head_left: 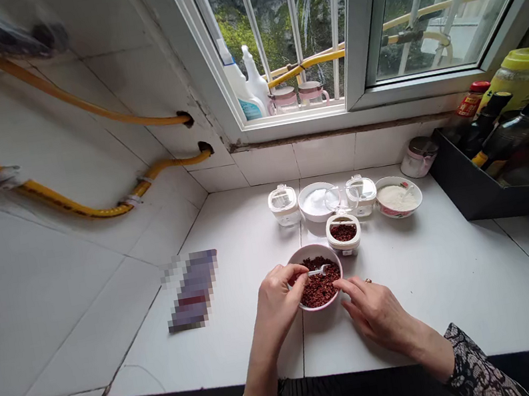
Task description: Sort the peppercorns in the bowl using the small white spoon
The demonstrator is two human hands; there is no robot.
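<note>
A pink-rimmed bowl [319, 291] of small dark red grains sits on the white counter. My left hand [278, 297] pinches the handle of a small white spoon [323, 270], whose head rests among the grains. At the bowl's right rim is my right hand [375, 311], fingers bent and slightly apart, fingertips touching the edge. Just behind the bowl stands an open square jar [346, 245] with similar grains inside. Farther back are a clear lidded jar [285, 206], a bowl of white powder [316, 201], another clear jar [361, 195] and a flowered bowl of pale powder [397, 196].
A black box [476, 189] full of bottles occupies the right rear, beside a pink jar [418, 156]. A blurred dark rectangular item [193, 291] lies at left. Tiled wall and window bound the counter.
</note>
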